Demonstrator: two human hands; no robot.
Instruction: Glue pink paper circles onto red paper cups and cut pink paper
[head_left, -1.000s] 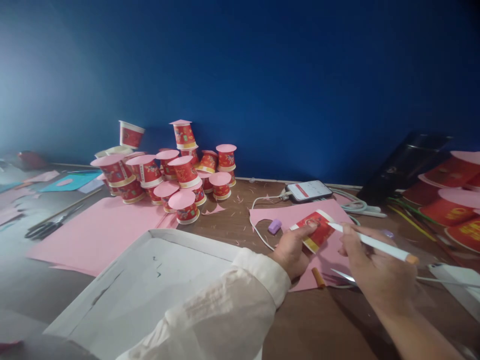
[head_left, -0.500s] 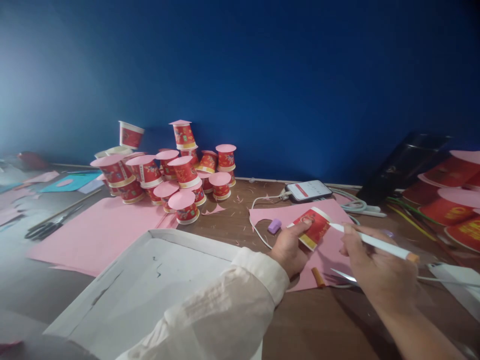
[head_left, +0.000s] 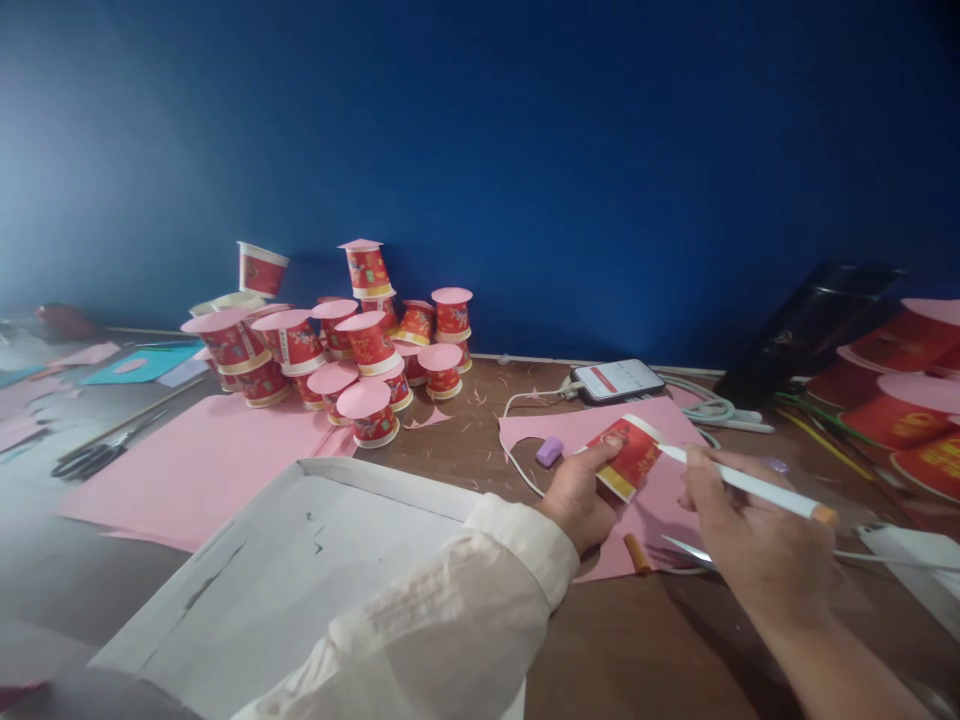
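My left hand (head_left: 581,500) grips a red paper cup (head_left: 634,450) with a white rim, tilted on its side over a sheet of pink paper (head_left: 667,525). In my right hand (head_left: 765,540) is a white marker (head_left: 757,483) with an orange end; its tip meets the cup near the rim, though I cannot tell whether it touches. Beneath the right hand a pointed metal blade (head_left: 686,550) shows, its other end hidden. An orange cap (head_left: 636,553) rests on the pink sheet's near edge. Close to the left hand lies a small purple block (head_left: 550,452).
Stacked red cups with pink paper discs (head_left: 371,345) stand at the back left, more red cups (head_left: 900,410) at the far right. A phone (head_left: 616,381) with a cable, a dark bottle (head_left: 806,325), scissors (head_left: 94,455), pink sheets (head_left: 202,465) and a white box lid (head_left: 300,570) surround the hands.
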